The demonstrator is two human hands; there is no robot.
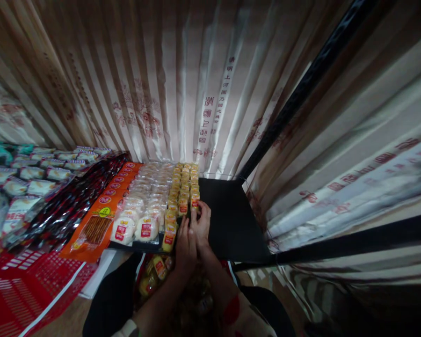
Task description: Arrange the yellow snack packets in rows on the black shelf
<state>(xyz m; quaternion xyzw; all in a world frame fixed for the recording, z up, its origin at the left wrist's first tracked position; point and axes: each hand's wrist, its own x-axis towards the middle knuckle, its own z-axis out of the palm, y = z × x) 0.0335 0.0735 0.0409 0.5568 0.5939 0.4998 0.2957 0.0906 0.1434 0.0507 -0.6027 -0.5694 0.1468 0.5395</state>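
Note:
Small yellow snack packets (183,206) with red labels stand in narrow rows on a black shelf (231,220). At the near end of the rightmost row, my right hand (202,223) has its fingers bent around a yellow packet (195,199), partly hidden by them. Close against it lies my left hand (185,243), its fingers stretched forward beside the packet rows; whatever its fingertips touch is hidden. More yellow packets (159,267) fill a red container below my forearms, between my knees. Left of the rows are clear packs of round white cakes (146,228).
Orange snack bags (101,213), dark shiny packs (73,201) and white packets (31,173) line the shelf leftward. A red basket (24,290) stands at lower left. Printed curtains (182,84) hang behind, and a black shelf post (284,112) rises at right.

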